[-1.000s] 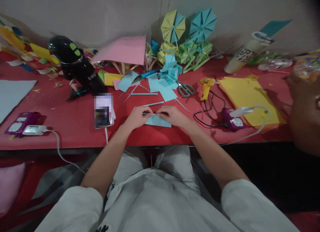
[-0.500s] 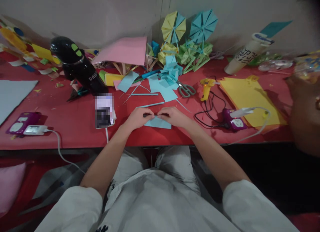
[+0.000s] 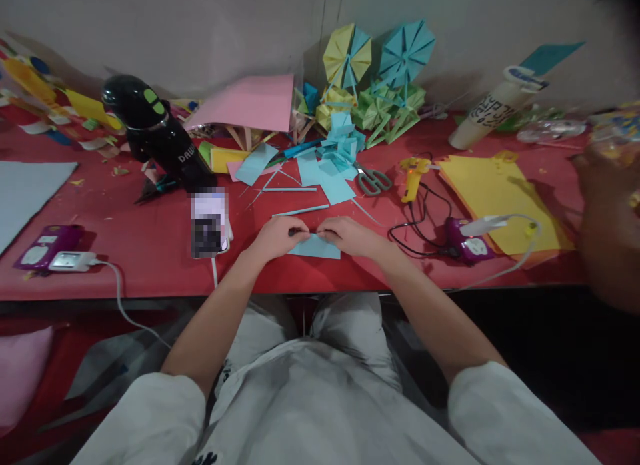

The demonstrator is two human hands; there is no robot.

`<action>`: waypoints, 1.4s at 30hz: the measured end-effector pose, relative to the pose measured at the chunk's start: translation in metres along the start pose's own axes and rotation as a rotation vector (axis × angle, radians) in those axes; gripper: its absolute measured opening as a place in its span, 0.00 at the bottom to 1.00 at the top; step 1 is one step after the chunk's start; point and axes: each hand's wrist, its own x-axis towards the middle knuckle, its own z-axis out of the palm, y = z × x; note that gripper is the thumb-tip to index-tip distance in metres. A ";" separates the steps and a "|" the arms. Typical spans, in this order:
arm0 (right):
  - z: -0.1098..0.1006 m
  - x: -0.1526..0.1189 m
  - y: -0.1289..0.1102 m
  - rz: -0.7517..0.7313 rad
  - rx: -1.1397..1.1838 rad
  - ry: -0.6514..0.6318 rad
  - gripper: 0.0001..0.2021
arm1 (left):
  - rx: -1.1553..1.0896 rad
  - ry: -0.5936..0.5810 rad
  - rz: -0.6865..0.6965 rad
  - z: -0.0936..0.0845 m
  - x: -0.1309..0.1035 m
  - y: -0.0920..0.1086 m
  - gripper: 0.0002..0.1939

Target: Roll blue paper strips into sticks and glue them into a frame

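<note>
A small piece of light blue paper (image 3: pixel 315 247) lies near the table's front edge, its far edge pinched between both hands. My left hand (image 3: pixel 280 238) is closed on the paper's far edge from the left, with something small and dark showing by its fingers. From the right, my right hand (image 3: pixel 349 236) closes on the same edge, fingertips close to the left ones. Beyond the hands rest thin rolled blue paper sticks (image 3: pixel 301 211). Farther back lie blue paper pieces (image 3: pixel 336 182) and scissors (image 3: pixel 374 180) with grey-green handles.
A phone (image 3: pixel 210 225) and a black bottle (image 3: pixel 165 135) stand left. To the right are a yellow glue gun (image 3: pixel 413 178), a purple power socket (image 3: pixel 467 240) with cables and yellow paper sheets (image 3: pixel 505 198). Folded paper umbrellas (image 3: pixel 407 51) stand at the back. Another person's arm (image 3: pixel 607 231) reaches in at far right.
Both hands stay on the paper's far edge; the right hand has shifted very slightly right. The paper's visible near part looks slightly narrower. Other things stay put.
</note>
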 end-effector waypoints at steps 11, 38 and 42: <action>-0.008 -0.001 -0.009 0.005 -0.163 -0.103 0.12 | 0.007 0.004 0.003 -0.004 -0.003 0.003 0.07; -0.015 -0.006 -0.020 0.177 -0.142 -0.124 0.15 | 0.020 -0.017 -0.077 -0.020 -0.008 0.005 0.10; -0.014 -0.005 -0.020 0.201 -0.127 -0.129 0.14 | 0.011 -0.020 -0.088 -0.021 -0.008 0.004 0.10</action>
